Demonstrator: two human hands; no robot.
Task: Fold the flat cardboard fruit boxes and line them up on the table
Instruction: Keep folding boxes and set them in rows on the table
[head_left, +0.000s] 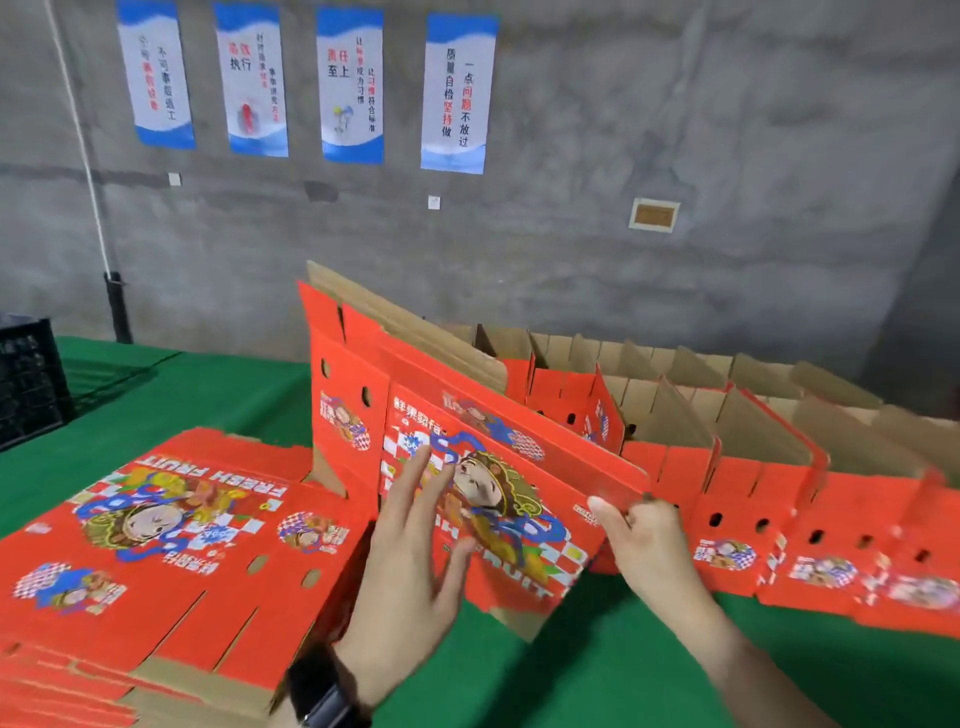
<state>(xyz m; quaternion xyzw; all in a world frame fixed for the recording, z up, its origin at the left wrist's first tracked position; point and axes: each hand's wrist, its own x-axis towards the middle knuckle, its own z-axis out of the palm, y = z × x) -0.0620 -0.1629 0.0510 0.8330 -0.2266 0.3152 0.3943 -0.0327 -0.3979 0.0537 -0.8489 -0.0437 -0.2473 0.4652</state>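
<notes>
Red fruit box (498, 441) stands half-folded on the green bench (597, 675) — left hand (410, 556) presses straight fingers on its printed panel, right hand (644, 540) pinches its flap edge.

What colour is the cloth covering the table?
Green tablecloth, seen best in head view.

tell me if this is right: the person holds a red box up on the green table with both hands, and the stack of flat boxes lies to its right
Wrong side. The head view shows the stack of flat boxes to the left of the red box; folded boxes stand on its right. Left hand and right hand do hold it up on the green table.
</notes>
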